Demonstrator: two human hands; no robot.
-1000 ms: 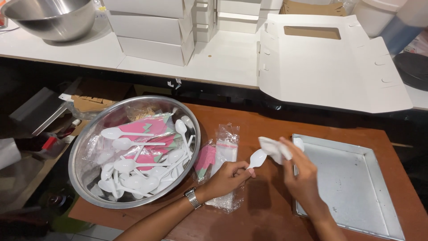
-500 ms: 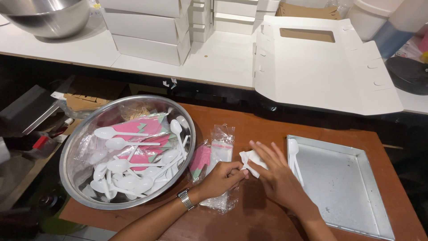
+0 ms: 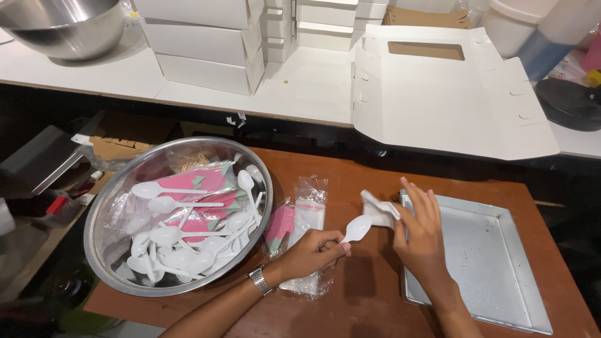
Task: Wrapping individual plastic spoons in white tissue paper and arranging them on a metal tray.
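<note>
My left hand [image 3: 311, 251] pinches the bowl end of a white plastic spoon [image 3: 358, 227] over the brown table [image 3: 350, 300]. The spoon's handle end is wrapped in a white paper napkin [image 3: 378, 211], which my right hand [image 3: 421, 233] presses and folds with its fingers. Under my left hand lies a stack of clear plastic sleeves [image 3: 307, 216]. A steel bowl [image 3: 106, 206] to the left holds several white spoons [image 3: 188, 241] and pink packets [image 3: 194, 181].
An empty metal tray [image 3: 494, 263] lies at the right of the table. Behind it, a white counter carries a flat unfolded white box [image 3: 438, 94], stacked white boxes [image 3: 200, 44] and another steel bowl [image 3: 59, 28]. Clutter sits on the floor at left.
The napkin and spoon were lowered to the table, then the spoon came out to the left, with my left hand now holding its bowl end.
</note>
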